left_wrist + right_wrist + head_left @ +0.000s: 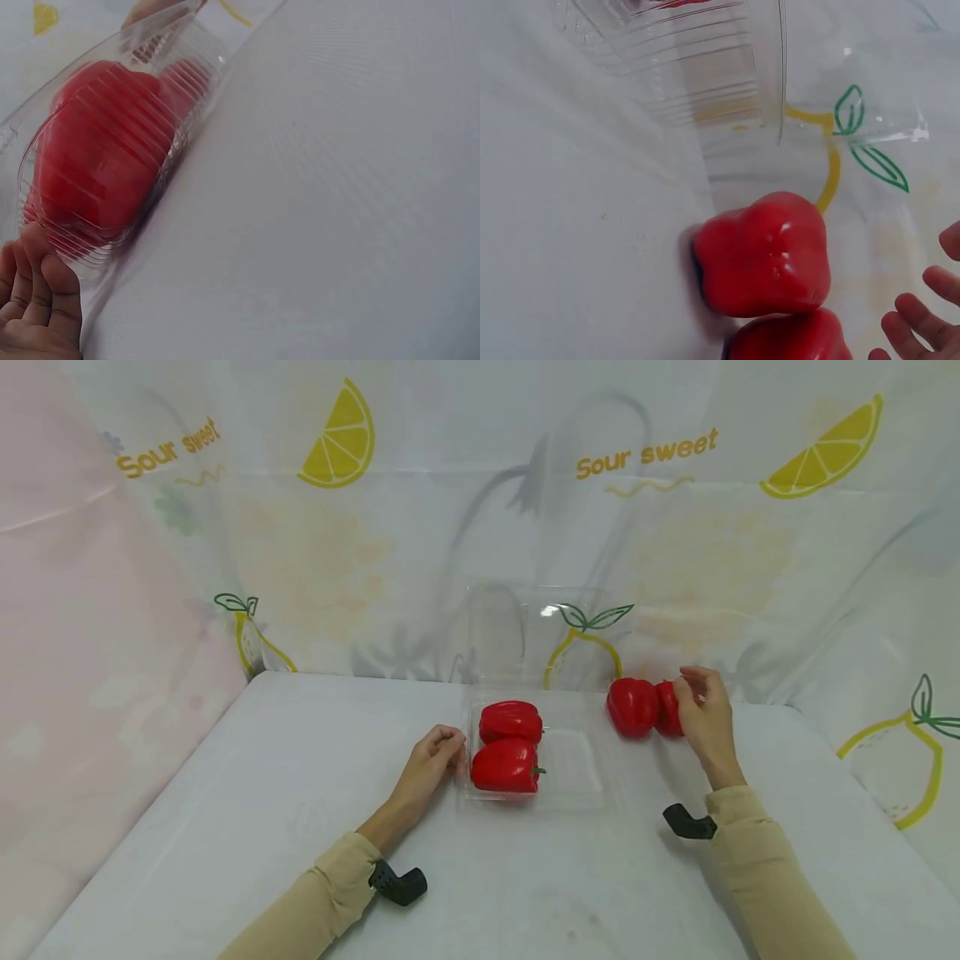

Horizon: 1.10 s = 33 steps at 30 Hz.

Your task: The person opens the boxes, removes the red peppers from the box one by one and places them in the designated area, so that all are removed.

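A clear plastic clamshell container [572, 760] lies with its lid raised at the back. Two red bell peppers [507, 765] rest in its left half, one behind the other. My left hand [431, 760] holds the container's left edge; in the left wrist view its curled fingers [36, 289] meet the ribbed wall. To the right of the container, a red bell pepper [632, 707] sits against another red bell pepper [666, 710] on the table. My right hand [707, 714] is at that rightmost pepper and partly covers it. Its fingers [919, 322] are spread in the right wrist view.
The transparent lid [510, 635] stands up in front of the patterned curtain [420, 543] behind the table. White cloth [360, 718] covers the tabletop. A black wrist device [399, 883] is on the left sleeve and another black device [688, 822] on the right.
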Motion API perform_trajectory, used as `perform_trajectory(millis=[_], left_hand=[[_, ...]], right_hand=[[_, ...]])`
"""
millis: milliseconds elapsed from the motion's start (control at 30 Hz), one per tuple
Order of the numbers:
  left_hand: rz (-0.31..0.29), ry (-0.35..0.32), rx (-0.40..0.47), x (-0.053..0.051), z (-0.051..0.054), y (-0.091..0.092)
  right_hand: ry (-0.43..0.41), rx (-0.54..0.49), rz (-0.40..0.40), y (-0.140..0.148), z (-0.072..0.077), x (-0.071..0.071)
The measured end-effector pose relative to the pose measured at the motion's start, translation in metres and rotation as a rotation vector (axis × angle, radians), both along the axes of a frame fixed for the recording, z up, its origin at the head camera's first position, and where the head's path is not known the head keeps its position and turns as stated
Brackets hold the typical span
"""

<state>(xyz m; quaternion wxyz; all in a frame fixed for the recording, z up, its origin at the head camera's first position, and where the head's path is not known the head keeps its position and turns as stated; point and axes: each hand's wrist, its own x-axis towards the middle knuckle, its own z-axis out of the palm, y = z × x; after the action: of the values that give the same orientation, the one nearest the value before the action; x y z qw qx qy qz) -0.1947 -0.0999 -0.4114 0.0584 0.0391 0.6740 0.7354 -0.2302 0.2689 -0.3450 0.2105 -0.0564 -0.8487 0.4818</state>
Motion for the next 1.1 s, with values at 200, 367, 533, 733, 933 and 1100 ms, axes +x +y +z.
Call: perform_trajectory(millis=[200, 367, 533, 733, 933, 1100], left_hand=[[-0.008, 0.009, 0.000, 0.000, -0.001, -0.001], [-0.031, 0.027, 0.005, 0.000, -0.002, -0.002], [-0.049, 0.047, 0.001, 0.000, -0.005, -0.003], [-0.056, 0.062, -0.005, 0.000, -0.006, -0.003], [-0.067, 0.060, -0.022, 0.000, -0.005, -0.003], [-0.080, 0.066, -0.013, 0.000, -0.004, -0.003]], right_hand=[[0.008, 0.057, 0.100, -0.008, 0.004, 0.003], [0.042, 0.130, 0.180, -0.015, 0.005, 0.004], [0.058, 0.196, 0.296, -0.024, 0.007, 0.006], [0.026, 0.246, 0.399, -0.035, 0.006, 0.009], [0.013, 0.301, 0.450, -0.043, 0.001, 0.011], [0.015, 0.332, 0.483, -0.050, 0.001, 0.015]])
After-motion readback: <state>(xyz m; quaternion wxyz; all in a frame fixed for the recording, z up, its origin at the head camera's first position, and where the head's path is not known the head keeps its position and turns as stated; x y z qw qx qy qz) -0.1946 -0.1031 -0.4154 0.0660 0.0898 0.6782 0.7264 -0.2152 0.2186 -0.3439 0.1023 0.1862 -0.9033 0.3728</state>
